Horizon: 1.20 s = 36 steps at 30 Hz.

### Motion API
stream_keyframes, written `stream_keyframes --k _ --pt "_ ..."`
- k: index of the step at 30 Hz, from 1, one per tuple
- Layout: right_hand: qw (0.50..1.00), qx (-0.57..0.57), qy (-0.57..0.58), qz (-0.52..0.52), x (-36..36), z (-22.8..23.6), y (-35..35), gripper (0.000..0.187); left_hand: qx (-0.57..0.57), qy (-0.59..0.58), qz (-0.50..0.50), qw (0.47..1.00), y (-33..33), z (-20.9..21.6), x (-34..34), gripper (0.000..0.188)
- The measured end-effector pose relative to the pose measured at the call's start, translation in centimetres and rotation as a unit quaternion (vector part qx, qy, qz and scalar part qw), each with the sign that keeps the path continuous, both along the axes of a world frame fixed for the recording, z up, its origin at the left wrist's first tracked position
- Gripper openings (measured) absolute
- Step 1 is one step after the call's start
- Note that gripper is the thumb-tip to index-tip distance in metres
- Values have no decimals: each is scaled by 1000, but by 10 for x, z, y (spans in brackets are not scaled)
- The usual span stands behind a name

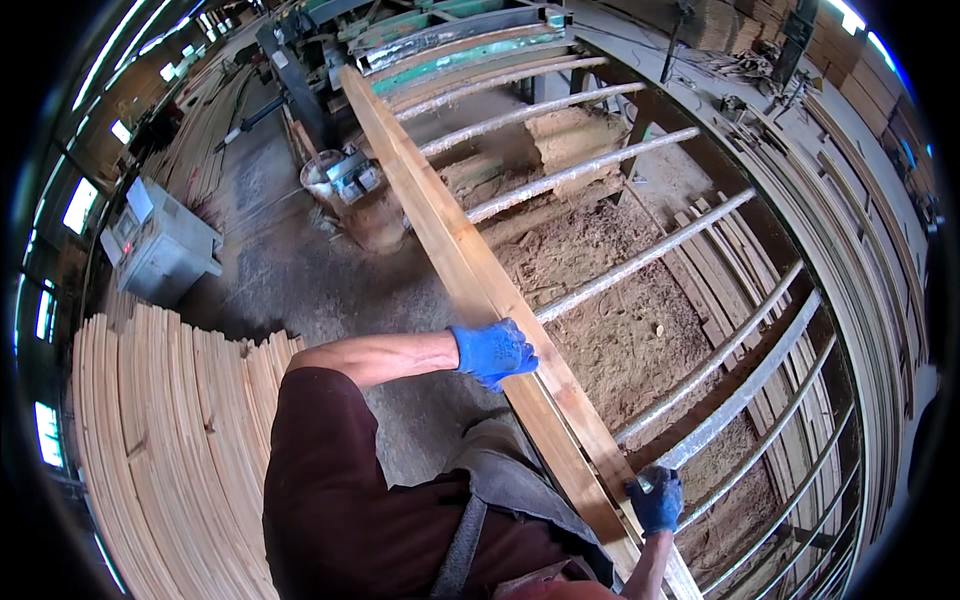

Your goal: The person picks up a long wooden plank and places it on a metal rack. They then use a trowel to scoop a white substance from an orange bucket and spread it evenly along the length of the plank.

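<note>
Two long wooden boards (470, 250) lie side by side along the left edge of a metal frame, and a narrow gap between them shows at their near end. My left hand (493, 353), in a blue glove, is wrapped over the boards at about mid-length, its fingers closed on the wood. Nearer to me, my right hand (657, 500), also gloved in blue, has its fingers curled at the right edge of the right board. Part of its grip is hidden.
Spaced metal bars (600, 285) cross the frame, above heaped sawdust (600, 340). A tall stack of boards (170, 440) stands at my left, with a grey control cabinet (165, 245) behind it. A dusty bucket (330, 175) and green machinery (460, 65) are farther off.
</note>
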State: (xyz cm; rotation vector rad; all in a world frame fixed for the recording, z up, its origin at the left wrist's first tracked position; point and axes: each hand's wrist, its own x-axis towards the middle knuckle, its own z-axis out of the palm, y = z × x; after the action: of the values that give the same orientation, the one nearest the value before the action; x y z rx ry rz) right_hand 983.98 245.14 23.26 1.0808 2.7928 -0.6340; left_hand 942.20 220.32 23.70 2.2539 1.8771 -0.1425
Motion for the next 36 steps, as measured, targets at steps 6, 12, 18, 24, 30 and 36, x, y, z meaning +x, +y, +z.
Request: stream_keyframes --k 6,12,18,24,30,36 --pt "994 25 45 95 23 -18 24 55 75 75 16 994 5 13 7 68" --pt "984 -88 -36 152 -56 -27 2 59 85 68 21 994 5 5 2 70" --pt "983 -43 -74 161 -58 -4 41 43 76 133 10 988 18 6 1 77" --pt "987 114 -15 111 -51 10 76 39 124 182 22 975 81 27 -4 79" --pt "994 73 -56 56 -55 14 69 39 167 136 39 976 98 -17 -13 76" --pt "993 49 -83 64 -10 -8 84 35 125 133 53 982 54 -23 -1 67"
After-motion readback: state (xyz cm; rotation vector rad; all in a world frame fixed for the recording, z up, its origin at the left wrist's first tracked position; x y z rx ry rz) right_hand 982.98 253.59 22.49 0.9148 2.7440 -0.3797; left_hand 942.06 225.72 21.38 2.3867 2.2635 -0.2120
